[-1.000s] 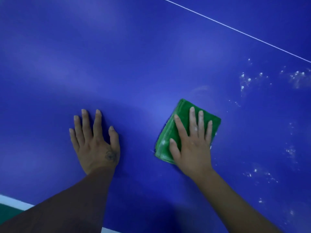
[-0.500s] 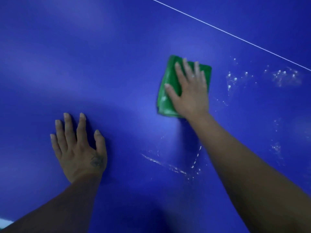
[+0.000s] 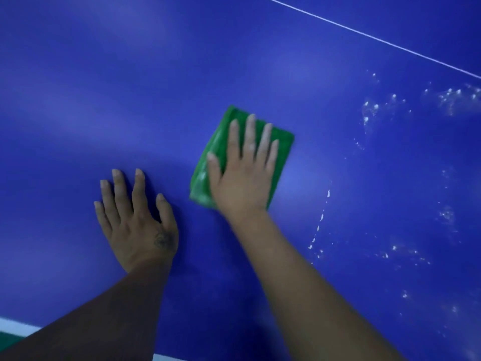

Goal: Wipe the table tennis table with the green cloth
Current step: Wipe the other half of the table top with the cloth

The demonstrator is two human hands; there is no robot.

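One head-worn camera, looking forward and down at the table.

It hangs close over the blue top, which fills nearly the whole wide-angle frame. The left hand sits low and left of centre, the right hand near the middle on the cloth. The view is tilted: a white line slants across the top right corner, and the table's near edge shows only at the bottom left.

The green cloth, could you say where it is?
Head view, centre: the green cloth lies on the table under the right hand, right of the left hand.
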